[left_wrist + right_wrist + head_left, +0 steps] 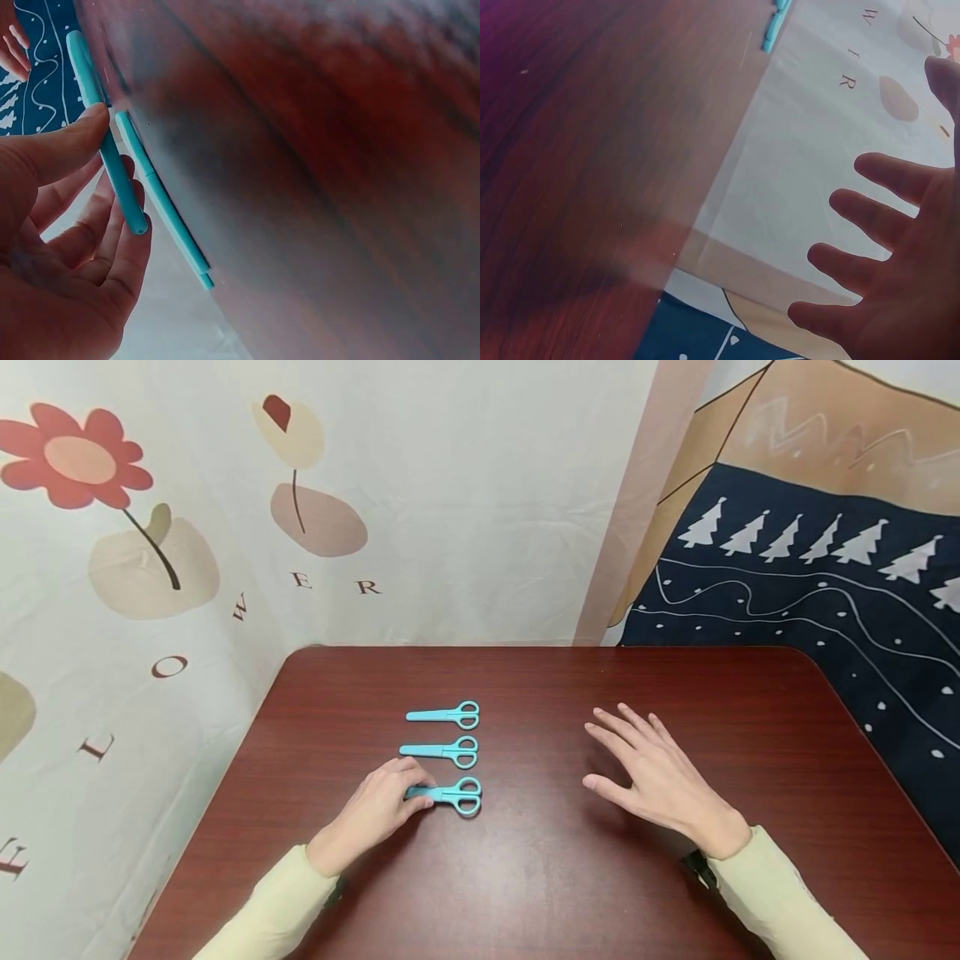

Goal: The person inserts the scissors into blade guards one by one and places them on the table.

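Three pairs of light-blue scissors lie in a column left of the table's middle, handles to the right, blades covered to the left. My left hand (pixel 382 800) pinches the nearest scissors (pixel 459 797) by the blade end, between thumb and fingers. In the left wrist view these scissors (pixel 120 176) appear edge-on, raised off the table, with another pair (pixel 165 202) lying beyond. The middle scissors (pixel 442 751) and the farthest scissors (pixel 446 716) rest on the table. My right hand (pixel 660 768) hovers over the right half with its fingers spread, holding nothing.
The dark red wooden table (pixel 540 693) has rounded far corners. Behind it hangs a pale cloth (pixel 465 527) with printed flowers and letters. A dark blue cloth (pixel 750 585) with white trees hangs at the right, beside the table's edge.
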The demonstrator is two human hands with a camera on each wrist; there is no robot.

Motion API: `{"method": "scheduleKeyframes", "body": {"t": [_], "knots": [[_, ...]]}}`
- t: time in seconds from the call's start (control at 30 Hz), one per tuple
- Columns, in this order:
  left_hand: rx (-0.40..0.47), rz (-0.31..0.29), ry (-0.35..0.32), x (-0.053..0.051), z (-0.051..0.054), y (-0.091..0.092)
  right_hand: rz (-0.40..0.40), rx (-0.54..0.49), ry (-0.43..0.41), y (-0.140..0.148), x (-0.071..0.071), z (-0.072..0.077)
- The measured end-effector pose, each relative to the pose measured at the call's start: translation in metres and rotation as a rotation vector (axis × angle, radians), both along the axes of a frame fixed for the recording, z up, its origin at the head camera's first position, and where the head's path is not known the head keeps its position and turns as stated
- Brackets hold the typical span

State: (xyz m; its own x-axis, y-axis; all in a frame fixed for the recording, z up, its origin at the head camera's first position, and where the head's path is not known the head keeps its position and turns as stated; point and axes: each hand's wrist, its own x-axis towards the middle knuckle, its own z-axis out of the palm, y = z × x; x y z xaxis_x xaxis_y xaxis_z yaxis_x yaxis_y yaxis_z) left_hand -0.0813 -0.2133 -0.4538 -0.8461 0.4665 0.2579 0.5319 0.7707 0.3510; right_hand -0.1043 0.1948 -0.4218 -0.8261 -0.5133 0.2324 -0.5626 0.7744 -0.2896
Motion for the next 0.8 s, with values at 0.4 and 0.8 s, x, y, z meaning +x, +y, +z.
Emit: {"method": "scheduleKeyframes", "body": {"t": [0.4,0.8], "knots": [[0.014,0.011,-0.144,-0.0074,-0.0018,-0.0041,0.001,-0.004,-0.004,0.0019,0.0001,0.0012],[-0.038,0.017,-0.175,-0.0058,0.0015,-0.0011,-0.009,0.000,-0.016,0.0039,0.0006,0.0030]]}}
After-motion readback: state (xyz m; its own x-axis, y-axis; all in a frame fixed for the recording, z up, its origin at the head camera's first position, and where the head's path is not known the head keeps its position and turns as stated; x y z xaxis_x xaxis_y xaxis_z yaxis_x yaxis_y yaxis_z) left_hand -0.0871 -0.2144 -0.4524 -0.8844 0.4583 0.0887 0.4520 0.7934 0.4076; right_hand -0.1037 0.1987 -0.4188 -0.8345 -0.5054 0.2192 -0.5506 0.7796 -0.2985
